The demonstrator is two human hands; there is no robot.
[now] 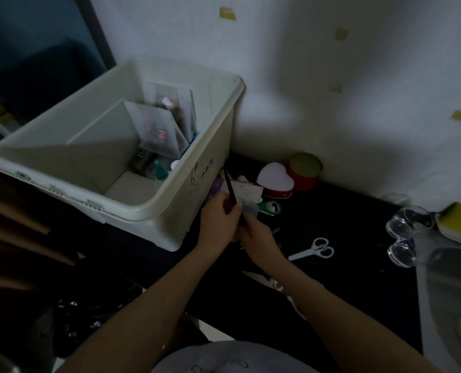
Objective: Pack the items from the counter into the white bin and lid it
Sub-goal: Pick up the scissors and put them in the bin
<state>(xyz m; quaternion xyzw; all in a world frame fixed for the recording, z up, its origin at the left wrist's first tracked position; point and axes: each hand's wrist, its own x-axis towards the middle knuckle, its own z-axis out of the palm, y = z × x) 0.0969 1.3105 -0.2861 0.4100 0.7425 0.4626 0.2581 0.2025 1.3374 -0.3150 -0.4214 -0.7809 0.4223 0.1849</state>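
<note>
Your left hand (217, 219) is curling its fingers round a thin dark stick (230, 191) — a pen or pencil, too dim to tell which — and holding it tilted, its upper end leaning toward the side of the white bin (154, 205). Your right hand (259, 242) is meeting the left just below it, fingers bent at the lower end of the same stick; whether it is truly gripping the stick or only touching it, I cannot tell. Both hands are working over the dark worktop (345, 278), just beside the bin's near right corner.

The bin is sitting open at the left end of the worktop, with handwriting on its right wall. Inside it, clear packets (167, 122) are standing against the far right side, and a small green-capped bottle (160, 172) is lying near the bottom.

Items are waiting on the worktop: a heart-shaped tin (275, 183) beside a round red tin (304, 170) against the wall, a pale card (247, 192) and a green punch (271, 207) just behind your hands, and white scissors (314, 250) lying to the right of your right hand. Farther right, clear glass pieces (404, 232) are resting next to a yellow sponge (458, 222) — both near the edge of a steel sink (450, 292).
</note>
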